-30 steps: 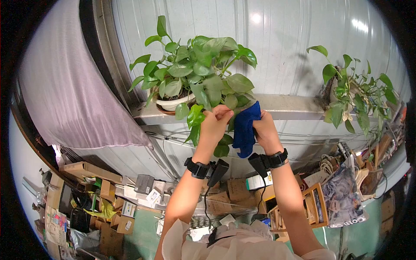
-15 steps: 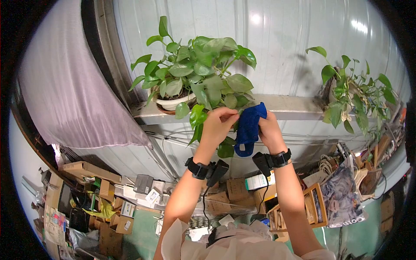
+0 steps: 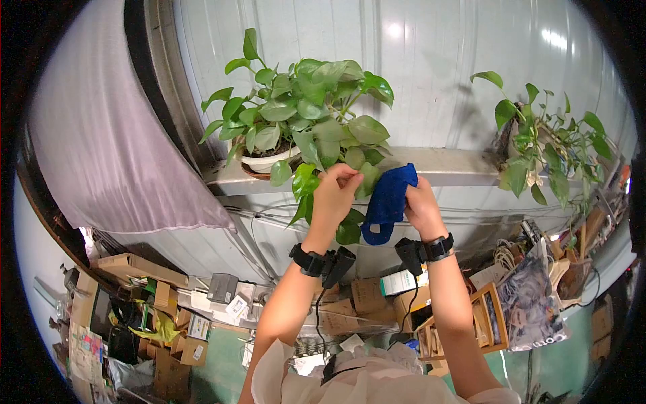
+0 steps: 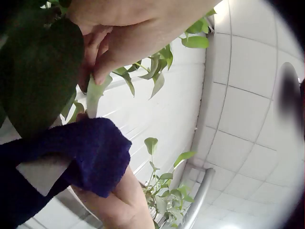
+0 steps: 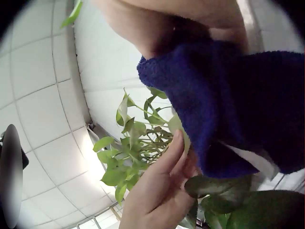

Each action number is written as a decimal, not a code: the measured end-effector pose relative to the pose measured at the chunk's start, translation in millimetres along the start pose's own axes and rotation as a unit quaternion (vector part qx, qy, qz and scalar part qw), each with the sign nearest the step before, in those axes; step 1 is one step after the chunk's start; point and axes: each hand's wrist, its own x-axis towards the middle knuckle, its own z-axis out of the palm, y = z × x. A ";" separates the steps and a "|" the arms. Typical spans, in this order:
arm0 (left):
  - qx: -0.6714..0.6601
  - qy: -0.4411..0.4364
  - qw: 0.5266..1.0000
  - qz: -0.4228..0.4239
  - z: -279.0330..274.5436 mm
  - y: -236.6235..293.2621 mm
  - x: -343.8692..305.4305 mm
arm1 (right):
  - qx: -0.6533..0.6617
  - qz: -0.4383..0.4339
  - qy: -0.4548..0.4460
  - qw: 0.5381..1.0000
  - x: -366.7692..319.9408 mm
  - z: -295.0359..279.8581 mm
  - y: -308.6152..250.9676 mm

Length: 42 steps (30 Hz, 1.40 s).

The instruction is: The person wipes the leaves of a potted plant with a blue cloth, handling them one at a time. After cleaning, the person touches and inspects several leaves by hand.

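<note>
My left hand [image 3: 334, 195] pinches the edge of a pothos leaf [image 4: 97, 95] between thumb and fingers. That leaf belongs to the bushy potted pothos [image 3: 313, 87] on the ledge. In my right hand [image 3: 424, 207] I grip a blue cloth [image 3: 390, 198] by its upper part, and it hangs down beside the leaf with a loop-like gap near its lower end. From the right wrist view, the cloth covers part of the held leaf and the left thumb presses on the leaf's face. Large dark leaves [image 4: 38, 71] fill the near side of the left wrist view.
A white pot [image 3: 266, 161] holds the pothos on the ledge [image 3: 437, 161] along the wall. Another trailing plant [image 3: 548, 148] stands farther right. A pale curtain [image 3: 114, 135] hangs at left. Boxes [image 3: 171, 374], a wooden frame [image 3: 494, 316] and clutter lie below.
My left hand went right toward the cloth, then back left. My right hand and the cloth have shifted slightly right, and more of the leaf shows between the hands.
</note>
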 end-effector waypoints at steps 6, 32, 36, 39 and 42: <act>-0.035 -0.044 0.994 -0.089 -4.3 -5.2 0.8 | 0.086 0.010 -0.033 0.996 -8.4 4.5 -9.1; -0.007 -0.006 0.999 0.042 26.4 -16.7 -12.7 | 0.002 0.007 0.018 1.000 -13.8 15.3 -0.8; -0.008 -0.017 1.000 0.002 19.3 -5.6 -18.1 | -0.033 0.005 0.047 0.998 -10.6 14.5 5.5; -0.007 -0.022 1.000 -0.019 14.5 2.7 -23.4 | -0.024 -0.010 0.051 0.998 -13.5 18.3 3.9; -0.026 -0.026 0.998 -0.046 11.9 8.7 -26.8 | -0.007 0.016 0.059 0.998 -17.8 18.1 0.6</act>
